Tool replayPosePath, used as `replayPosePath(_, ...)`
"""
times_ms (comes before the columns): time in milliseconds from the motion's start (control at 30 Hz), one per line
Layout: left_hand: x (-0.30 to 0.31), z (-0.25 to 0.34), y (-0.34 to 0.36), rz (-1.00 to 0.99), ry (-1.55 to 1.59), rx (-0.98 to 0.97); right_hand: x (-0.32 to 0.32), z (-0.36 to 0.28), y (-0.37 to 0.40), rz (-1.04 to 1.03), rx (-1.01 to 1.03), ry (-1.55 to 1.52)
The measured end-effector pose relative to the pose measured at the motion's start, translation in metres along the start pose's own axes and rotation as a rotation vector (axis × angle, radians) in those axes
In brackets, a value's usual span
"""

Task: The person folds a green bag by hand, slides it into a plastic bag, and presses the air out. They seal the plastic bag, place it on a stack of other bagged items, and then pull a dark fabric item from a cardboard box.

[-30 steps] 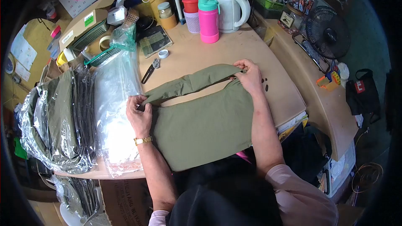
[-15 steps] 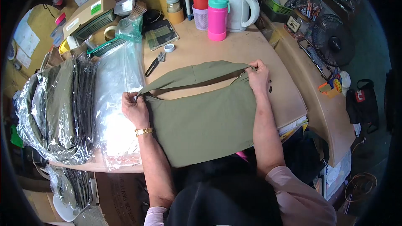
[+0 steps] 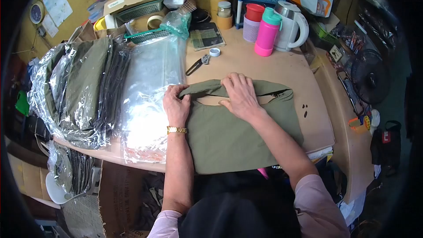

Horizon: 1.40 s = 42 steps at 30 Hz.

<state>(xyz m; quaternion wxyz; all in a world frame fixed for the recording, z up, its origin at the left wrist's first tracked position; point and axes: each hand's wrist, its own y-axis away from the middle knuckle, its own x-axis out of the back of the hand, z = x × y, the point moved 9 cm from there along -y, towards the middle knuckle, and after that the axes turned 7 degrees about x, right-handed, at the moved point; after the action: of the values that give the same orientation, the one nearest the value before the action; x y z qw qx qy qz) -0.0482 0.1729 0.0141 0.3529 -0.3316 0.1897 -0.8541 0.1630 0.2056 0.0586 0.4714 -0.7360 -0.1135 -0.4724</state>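
Note:
An olive-green cloth bag (image 3: 246,141) lies flat on the table in front of me, its wide strap folded along the top. Between strap and body, a slim gap shows the tabletop. My left hand (image 3: 177,105) pinches the strap's left end, thumb and fingers closed on the cloth. Over the middle of the strap, my right hand (image 3: 240,94) has its fingers bent on the fabric and its thumb lower, at the gap. Left of the bag lie clear plastic sleeves (image 3: 152,75).
Plastic-wrapped olive cloth items (image 3: 83,88) are stacked at the left. Small black snips (image 3: 194,67) and a white tape roll (image 3: 214,52) lie beyond the bag. A pink bottle (image 3: 265,35) and an electric kettle (image 3: 286,28) stand at the back right. A black fan (image 3: 370,77) is further right.
My right hand has moved from the strap's right end to its middle. The strap now lies lower and closer to the bag's body. The view has shifted, moving the scene rightward.

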Motion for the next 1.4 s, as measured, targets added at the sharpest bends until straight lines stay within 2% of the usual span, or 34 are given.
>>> replayPosePath(33,-0.002,-0.002,0.000,-0.030,-0.013,0.023,-0.017,0.010,0.000,0.004,0.008,-0.001)
replayPosePath(67,-0.004,-0.005,-0.001,-0.061,-0.024,0.043,-0.034,0.016,0.002,0.012,0.108,0.018)
replayPosePath(100,-0.002,-0.005,-0.002,-0.053,-0.024,0.038,-0.040,0.018,0.003,0.022,0.208,0.038)
replayPosePath(133,-0.002,-0.009,-0.003,-0.052,-0.028,0.074,-0.036,0.023,0.002,0.030,0.216,0.041)
replayPosePath(233,0.002,-0.014,-0.008,-0.006,-0.011,0.127,-0.010,0.031,0.001,0.136,0.139,0.026)
replayPosePath(300,-0.005,-0.014,-0.007,-0.085,-0.121,0.154,0.006,0.035,0.003,0.206,0.009,-0.073)
replayPosePath(333,-0.007,-0.014,-0.007,-0.086,-0.119,0.154,0.004,0.031,0.004,0.206,0.009,-0.071)
replayPosePath(400,-0.001,-0.002,-0.005,-0.015,-0.067,0.051,-0.017,0.018,0.006,0.097,0.076,-0.075)
replayPosePath(533,0.004,0.008,0.006,-0.092,-0.202,-0.021,-0.050,0.060,0.013,-0.048,0.039,-0.200)
replayPosePath(567,0.008,0.015,0.012,-0.149,-0.201,0.005,-0.048,0.071,0.014,-0.048,0.036,-0.194)
replayPosePath(633,0.022,0.036,0.026,-0.208,-0.197,0.027,-0.055,0.087,0.013,-0.150,-0.001,-0.417)
replayPosePath(700,0.027,0.051,0.046,-0.371,-0.161,0.083,-0.049,0.099,0.001,-0.161,-0.001,-0.461)
replayPosePath(767,0.036,0.077,0.071,-0.429,-0.119,0.046,-0.039,0.097,-0.011,-0.178,-0.004,-0.510)
replayPosePath(833,0.036,0.099,0.098,-0.514,-0.096,0.029,0.008,0.064,-0.033,0.095,0.230,-0.057)
replayPosePath(867,0.040,0.113,0.106,-0.525,-0.060,-0.008,0.018,0.051,-0.038,0.094,0.228,-0.057)
replayPosePath(933,0.049,0.120,0.113,-0.522,-0.037,-0.047,0.044,0.039,-0.036,0.174,0.011,-0.012)
replayPosePath(1000,0.056,0.105,0.114,-0.513,-0.035,-0.048,0.062,0.029,0.003,0.020,-0.160,0.037)
replayPosePath(1067,0.060,0.065,0.110,-0.506,0.001,0.158,0.069,0.014,0.067,-0.315,-0.387,0.108)
replayPosePath(1133,0.063,0.055,0.107,-0.491,0.023,0.156,0.048,0.019,0.138,-0.640,-0.666,-0.026)
replayPosePath(1167,0.063,0.054,0.110,-0.492,0.037,0.152,0.040,0.032,0.149,-0.649,-0.662,-0.021)
replayPosePath(1200,0.055,0.046,0.117,-0.612,0.088,0.325,0.025,0.043,0.157,-0.660,-0.551,0.041)
replayPosePath(1233,0.052,0.047,0.125,-0.623,0.086,0.325,0.013,0.049,0.166,-0.664,-0.445,0.100)
replayPosePath(1267,0.044,0.050,0.136,-0.664,0.173,0.340,0.011,0.060,0.150,-0.614,-0.329,0.057)
replayPosePath(1333,0.034,0.077,0.156,-0.754,0.276,0.317,-0.004,0.086,0.119,-0.667,-0.114,-0.032)
replayPosePath(1400,0.013,0.096,0.194,-0.920,0.417,0.300,-0.012,0.109,0.087,-0.718,-0.134,-0.123)
